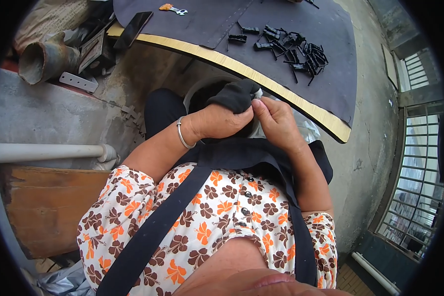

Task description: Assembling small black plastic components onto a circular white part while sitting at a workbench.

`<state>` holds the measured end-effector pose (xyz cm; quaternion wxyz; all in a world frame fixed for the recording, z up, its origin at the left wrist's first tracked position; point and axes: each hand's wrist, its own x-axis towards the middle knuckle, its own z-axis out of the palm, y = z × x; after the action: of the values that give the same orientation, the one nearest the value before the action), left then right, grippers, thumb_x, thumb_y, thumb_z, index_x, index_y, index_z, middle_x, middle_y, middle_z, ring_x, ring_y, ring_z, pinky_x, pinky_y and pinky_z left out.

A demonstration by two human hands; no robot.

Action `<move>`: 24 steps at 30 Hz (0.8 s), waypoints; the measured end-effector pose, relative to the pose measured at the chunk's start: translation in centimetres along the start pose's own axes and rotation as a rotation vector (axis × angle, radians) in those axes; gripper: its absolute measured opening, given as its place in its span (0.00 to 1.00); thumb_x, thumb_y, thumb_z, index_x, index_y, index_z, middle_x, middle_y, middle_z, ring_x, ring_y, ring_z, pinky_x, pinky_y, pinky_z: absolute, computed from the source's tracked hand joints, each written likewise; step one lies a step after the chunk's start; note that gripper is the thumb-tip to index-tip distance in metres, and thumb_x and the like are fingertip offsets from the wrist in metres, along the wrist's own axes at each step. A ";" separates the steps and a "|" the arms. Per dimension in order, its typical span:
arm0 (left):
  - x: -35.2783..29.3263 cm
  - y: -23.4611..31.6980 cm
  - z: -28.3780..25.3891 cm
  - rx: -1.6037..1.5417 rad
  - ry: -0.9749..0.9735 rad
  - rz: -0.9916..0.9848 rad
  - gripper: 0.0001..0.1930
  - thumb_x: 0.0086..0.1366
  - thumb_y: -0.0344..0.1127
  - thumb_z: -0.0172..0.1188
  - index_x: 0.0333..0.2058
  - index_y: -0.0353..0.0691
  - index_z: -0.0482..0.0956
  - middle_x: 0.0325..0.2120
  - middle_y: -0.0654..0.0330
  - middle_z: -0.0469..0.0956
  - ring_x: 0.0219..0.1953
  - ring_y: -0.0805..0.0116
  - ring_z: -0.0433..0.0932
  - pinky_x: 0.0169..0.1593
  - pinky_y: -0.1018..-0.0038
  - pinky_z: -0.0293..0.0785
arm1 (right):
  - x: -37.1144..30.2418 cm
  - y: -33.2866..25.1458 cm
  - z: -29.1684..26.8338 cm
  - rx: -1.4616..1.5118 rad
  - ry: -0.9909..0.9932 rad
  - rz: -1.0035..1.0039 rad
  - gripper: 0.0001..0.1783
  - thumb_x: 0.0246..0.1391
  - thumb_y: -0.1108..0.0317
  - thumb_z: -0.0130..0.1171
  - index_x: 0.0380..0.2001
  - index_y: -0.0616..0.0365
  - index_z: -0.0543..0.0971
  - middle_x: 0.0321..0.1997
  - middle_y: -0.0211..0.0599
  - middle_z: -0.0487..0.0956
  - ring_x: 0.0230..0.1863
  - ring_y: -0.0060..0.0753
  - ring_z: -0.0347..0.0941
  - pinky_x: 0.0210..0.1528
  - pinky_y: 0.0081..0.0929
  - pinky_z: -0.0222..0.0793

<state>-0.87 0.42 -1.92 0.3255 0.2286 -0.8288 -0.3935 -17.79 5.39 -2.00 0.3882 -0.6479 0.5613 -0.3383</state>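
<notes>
My left hand [221, 121] is closed round a bunched black cloth piece [236, 95], which it holds up over a pale bucket [192, 93] below the table's edge. Against the cloth's right end my right hand [279, 123] is pinched, thumb against fingers. What sits in that pinch is too small to make out. A bit of white [258, 92] shows at the cloth's end, just above the right fingertips. Dark material partly fills the bucket, and my hands hide some of it.
On the dark-covered table [202, 24] lie several black plastic clip-like parts [296, 52], a phone [133, 29] and a small wrench-like tool [174, 9]. A rusty pipe fitting [47, 60] stands at left, above a white pipe [44, 153] and a wooden board [49, 207].
</notes>
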 end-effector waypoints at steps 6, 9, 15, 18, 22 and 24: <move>-0.6 -1.2 -2.6 -0.459 -0.156 -0.463 0.14 0.60 0.27 0.47 0.46 0.33 0.68 0.32 0.59 0.71 0.25 0.77 0.69 0.27 0.82 0.66 | 0.8 1.2 -1.6 -0.066 0.259 -0.071 0.16 0.57 0.63 0.52 0.21 0.64 0.68 0.14 0.34 0.61 0.19 0.24 0.53 0.22 0.24 0.56; -1.0 -1.3 -2.5 -0.802 -0.067 -0.389 0.16 0.60 0.28 0.45 0.48 0.33 0.66 0.30 0.61 0.69 0.18 0.82 0.61 0.20 0.86 0.58 | 1.9 3.3 -4.5 -0.495 0.537 -0.033 0.15 0.55 0.60 0.53 0.24 0.62 0.71 0.17 0.41 0.69 0.19 0.36 0.64 0.25 0.30 0.62; -1.0 -1.4 -2.3 -0.970 -0.070 -0.319 0.19 0.59 0.30 0.46 0.49 0.31 0.65 0.30 0.59 0.70 0.17 0.81 0.59 0.20 0.85 0.58 | 4.2 5.5 -5.3 -0.878 0.498 0.138 0.15 0.53 0.55 0.52 0.31 0.57 0.72 0.28 0.43 0.78 0.31 0.49 0.74 0.34 0.42 0.69; -0.9 -1.2 -2.4 -0.964 -0.076 -0.322 0.19 0.59 0.31 0.45 0.49 0.31 0.65 0.30 0.58 0.71 0.17 0.81 0.60 0.20 0.85 0.59 | 4.3 6.2 -5.0 -0.908 0.464 0.090 0.14 0.52 0.56 0.53 0.32 0.56 0.73 0.28 0.46 0.77 0.31 0.48 0.74 0.34 0.40 0.69; -0.9 -0.7 -2.5 -0.866 -0.055 -0.334 0.17 0.59 0.30 0.45 0.47 0.31 0.66 0.28 0.60 0.72 0.18 0.82 0.62 0.20 0.85 0.60 | 3.1 4.5 -3.6 -0.716 0.511 -0.031 0.13 0.53 0.59 0.53 0.32 0.58 0.73 0.25 0.42 0.76 0.27 0.43 0.73 0.31 0.35 0.68; -0.8 -0.4 -2.4 -0.810 -0.059 -0.327 0.17 0.60 0.30 0.45 0.47 0.32 0.67 0.28 0.62 0.72 0.18 0.83 0.63 0.20 0.86 0.60 | 2.1 2.9 -2.8 -0.309 0.463 -0.154 0.13 0.57 0.60 0.51 0.29 0.60 0.72 0.19 0.32 0.70 0.21 0.31 0.67 0.26 0.27 0.63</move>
<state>1.46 -0.56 -1.38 0.2984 0.1992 -0.5695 -0.7395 -21.26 2.79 -3.24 0.1199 -0.6455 0.6291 -0.4162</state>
